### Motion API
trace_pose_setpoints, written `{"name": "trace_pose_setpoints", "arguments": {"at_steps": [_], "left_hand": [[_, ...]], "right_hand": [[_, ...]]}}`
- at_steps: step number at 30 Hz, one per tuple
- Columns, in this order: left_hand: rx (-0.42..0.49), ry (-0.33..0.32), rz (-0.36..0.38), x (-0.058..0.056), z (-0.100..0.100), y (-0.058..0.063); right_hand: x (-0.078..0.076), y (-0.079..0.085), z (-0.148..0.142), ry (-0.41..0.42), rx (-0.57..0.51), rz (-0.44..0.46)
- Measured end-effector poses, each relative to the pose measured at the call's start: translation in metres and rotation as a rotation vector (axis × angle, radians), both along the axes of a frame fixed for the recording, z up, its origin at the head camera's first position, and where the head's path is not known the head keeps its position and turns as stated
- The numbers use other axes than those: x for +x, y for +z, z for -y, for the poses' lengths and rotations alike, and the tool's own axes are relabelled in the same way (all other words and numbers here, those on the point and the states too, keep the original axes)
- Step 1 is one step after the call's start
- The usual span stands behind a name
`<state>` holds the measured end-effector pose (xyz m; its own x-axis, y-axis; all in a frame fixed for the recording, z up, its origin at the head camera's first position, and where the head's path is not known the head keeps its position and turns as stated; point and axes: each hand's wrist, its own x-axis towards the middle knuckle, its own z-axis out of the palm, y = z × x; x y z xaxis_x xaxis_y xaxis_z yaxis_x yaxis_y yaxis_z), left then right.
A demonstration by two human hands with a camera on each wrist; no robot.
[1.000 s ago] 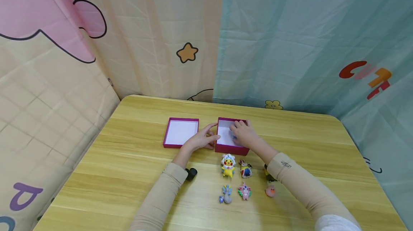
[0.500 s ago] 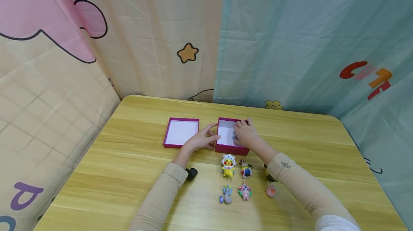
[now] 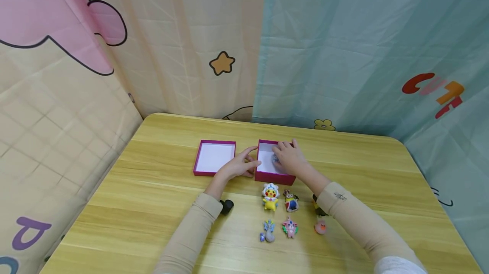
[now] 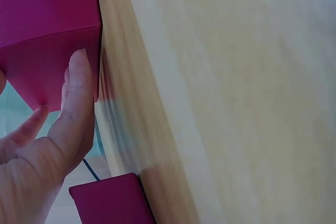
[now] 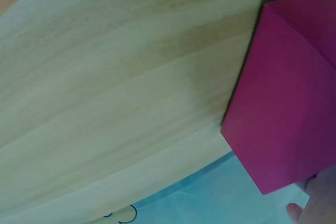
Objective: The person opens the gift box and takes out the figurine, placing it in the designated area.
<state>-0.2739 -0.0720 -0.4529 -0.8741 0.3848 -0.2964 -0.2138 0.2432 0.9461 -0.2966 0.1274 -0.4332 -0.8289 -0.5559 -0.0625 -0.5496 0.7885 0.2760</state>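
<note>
A magenta box with a white inside stands open-topped on the table. My left hand rests against its left wall; the left wrist view shows nearly straight fingers touching the magenta side. Over the box's right part, my right hand reaches inside with bent fingers, at a small bluish-grey thing. The hand covers most of that thing, so its kind cannot be told. Only part of the right hand shows at the right wrist view's lower corner, beyond the box wall.
The shallow magenta lid lies left of the box, white inside up. Nearer stand a yellow figurine in a white hood, a caped figurine, a pink figurine, a blue-grey one and a round pink one.
Inside the box, my right hand has shifted slightly right, then back left, with the bluish-grey thing at its fingers. The left hand, lid and figurines stay put.
</note>
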Motion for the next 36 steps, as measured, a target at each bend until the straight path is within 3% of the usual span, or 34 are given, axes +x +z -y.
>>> {"name": "trace_pose_setpoints", "arguments": {"at_steps": [18,36], "left_hand": [[0.004,0.005,0.006,0.0,0.0,0.0],[0.011,0.007,0.007,0.0,-0.001,0.0]], "right_hand": [[0.023,0.049,-0.014,0.055,-0.003,-0.105],[0.072,0.069,-0.069,0.057,-0.056,-0.215]]}}
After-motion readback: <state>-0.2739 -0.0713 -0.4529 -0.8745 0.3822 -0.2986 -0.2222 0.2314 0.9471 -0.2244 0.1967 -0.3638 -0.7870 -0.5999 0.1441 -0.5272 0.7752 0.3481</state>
